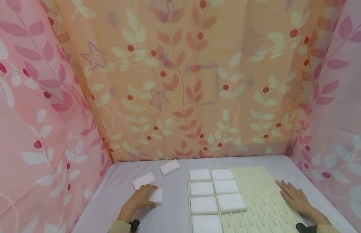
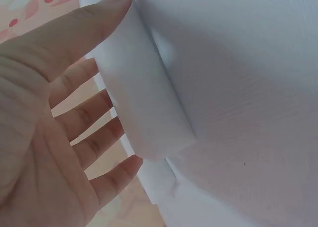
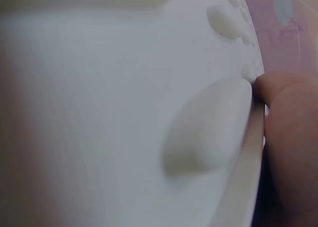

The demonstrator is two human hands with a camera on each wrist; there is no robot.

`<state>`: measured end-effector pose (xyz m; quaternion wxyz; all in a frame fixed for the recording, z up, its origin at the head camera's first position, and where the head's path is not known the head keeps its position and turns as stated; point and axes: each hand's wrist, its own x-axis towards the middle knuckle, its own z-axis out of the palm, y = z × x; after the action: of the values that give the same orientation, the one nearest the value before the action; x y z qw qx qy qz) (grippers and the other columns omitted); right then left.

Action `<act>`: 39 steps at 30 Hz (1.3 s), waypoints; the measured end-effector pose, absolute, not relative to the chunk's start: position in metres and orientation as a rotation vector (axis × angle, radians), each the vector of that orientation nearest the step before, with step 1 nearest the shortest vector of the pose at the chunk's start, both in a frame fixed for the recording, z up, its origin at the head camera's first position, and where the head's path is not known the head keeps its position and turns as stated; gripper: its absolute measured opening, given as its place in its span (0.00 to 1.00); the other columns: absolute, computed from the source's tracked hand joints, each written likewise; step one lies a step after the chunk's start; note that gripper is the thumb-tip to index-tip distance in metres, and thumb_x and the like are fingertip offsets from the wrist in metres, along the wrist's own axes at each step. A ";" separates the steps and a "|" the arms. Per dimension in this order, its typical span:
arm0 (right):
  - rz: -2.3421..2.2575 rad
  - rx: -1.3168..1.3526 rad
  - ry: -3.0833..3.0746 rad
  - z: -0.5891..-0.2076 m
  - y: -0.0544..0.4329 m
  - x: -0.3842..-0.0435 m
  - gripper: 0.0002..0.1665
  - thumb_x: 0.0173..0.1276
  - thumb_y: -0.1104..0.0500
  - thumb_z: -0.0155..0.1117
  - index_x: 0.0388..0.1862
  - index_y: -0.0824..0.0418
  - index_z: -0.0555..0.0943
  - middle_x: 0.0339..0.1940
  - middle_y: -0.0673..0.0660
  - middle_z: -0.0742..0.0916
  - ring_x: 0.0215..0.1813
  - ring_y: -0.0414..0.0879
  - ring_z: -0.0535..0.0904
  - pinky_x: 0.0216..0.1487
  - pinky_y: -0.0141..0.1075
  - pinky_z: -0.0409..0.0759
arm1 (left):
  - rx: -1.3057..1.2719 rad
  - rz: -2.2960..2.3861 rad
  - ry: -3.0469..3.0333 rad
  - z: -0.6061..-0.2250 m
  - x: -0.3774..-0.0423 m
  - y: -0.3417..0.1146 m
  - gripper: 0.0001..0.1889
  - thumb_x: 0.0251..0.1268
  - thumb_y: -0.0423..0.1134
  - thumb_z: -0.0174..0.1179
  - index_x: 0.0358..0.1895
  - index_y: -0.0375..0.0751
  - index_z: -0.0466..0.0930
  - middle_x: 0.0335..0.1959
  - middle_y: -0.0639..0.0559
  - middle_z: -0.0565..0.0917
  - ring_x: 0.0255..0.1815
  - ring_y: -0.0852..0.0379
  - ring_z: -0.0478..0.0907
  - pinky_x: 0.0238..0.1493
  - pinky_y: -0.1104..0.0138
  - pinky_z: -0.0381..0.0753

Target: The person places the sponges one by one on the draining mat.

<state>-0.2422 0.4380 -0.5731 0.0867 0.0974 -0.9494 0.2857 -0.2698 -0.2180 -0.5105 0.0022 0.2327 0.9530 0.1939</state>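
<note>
My left hand (image 1: 138,198) holds a white sponge block (image 1: 158,196) on the grey-white sheet, left of the mat. In the left wrist view, the thumb lies at the upper end of this sponge (image 2: 131,83), and the fingertips (image 2: 117,125) meet its long side. My right hand (image 1: 297,199) rests at the right edge of a cream ridged mat (image 1: 256,191), its fingers extended. The right wrist view shows part of that hand (image 3: 293,137) against the mat's rim, near a raised ridge (image 3: 211,127). Several white sponges (image 1: 201,189) lie in two columns on the mat's left half.
Two loose white sponges lie beyond my left hand, one nearer (image 1: 144,180) and one farther back (image 1: 170,167). The sheet-covered table (image 1: 174,200) is enclosed by a yellow-orange patterned curtain (image 1: 180,81) behind and pink ones (image 1: 32,136) at the sides.
</note>
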 end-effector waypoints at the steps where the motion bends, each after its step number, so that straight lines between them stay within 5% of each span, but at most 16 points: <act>1: 0.845 0.289 -2.829 -0.573 0.438 -0.242 0.29 0.74 0.50 0.42 0.69 0.62 0.60 0.66 0.78 0.61 0.66 0.79 0.47 0.57 0.71 0.26 | 0.722 0.614 2.990 -0.510 -0.270 -0.218 0.36 0.36 0.46 0.74 0.55 0.37 0.74 0.52 0.38 0.76 0.49 0.39 0.72 0.46 0.47 0.71; 18: 0.828 0.275 -2.835 -0.575 0.439 -0.243 0.29 0.74 0.50 0.42 0.69 0.62 0.60 0.66 0.78 0.62 0.66 0.78 0.47 0.57 0.71 0.25 | 0.790 0.651 3.027 -0.507 -0.268 -0.197 0.37 0.45 0.53 0.70 0.61 0.41 0.71 0.55 0.39 0.75 0.53 0.39 0.72 0.47 0.45 0.71; 39: 0.832 0.277 -2.825 -0.577 0.440 -0.245 0.29 0.74 0.50 0.43 0.69 0.62 0.60 0.66 0.77 0.62 0.66 0.78 0.47 0.57 0.71 0.27 | 0.889 0.589 3.156 -0.504 -0.261 -0.153 0.34 0.52 0.64 0.58 0.61 0.51 0.72 0.50 0.53 0.78 0.48 0.50 0.74 0.40 0.55 0.72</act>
<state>-0.2448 0.4404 -0.5774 0.0916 0.0932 -0.9511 0.2799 -0.2606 -0.1535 -0.5044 -0.0945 0.2657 0.9431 0.1759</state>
